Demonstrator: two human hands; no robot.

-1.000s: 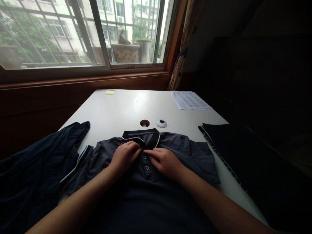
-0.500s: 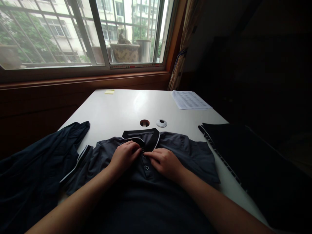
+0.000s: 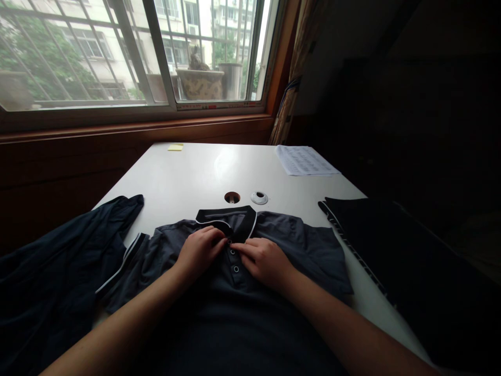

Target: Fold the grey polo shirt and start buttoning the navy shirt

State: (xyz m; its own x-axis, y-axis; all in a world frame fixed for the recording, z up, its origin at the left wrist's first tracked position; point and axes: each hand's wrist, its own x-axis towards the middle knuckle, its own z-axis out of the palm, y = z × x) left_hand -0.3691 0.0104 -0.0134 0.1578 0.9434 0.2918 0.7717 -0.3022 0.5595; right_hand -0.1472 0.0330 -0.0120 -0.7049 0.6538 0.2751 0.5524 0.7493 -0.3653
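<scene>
A dark grey polo shirt lies front up and spread out before me, its black collar edged in white at the far end. Several ringed buttons run down its placket. My left hand pinches the placket edge just under the collar, thumb and fingers together beside the top button. From the other side, my right hand rests on the shirt with its index finger stretched to that same button and its other fingers curled. What lies between the right thumb and fingers is hidden.
The shirt lies on a white table. Dark navy cloth lies at the left, and black folded cloth at the right. Farther back are a round cable hole, its cover, printed sheets and a yellow note.
</scene>
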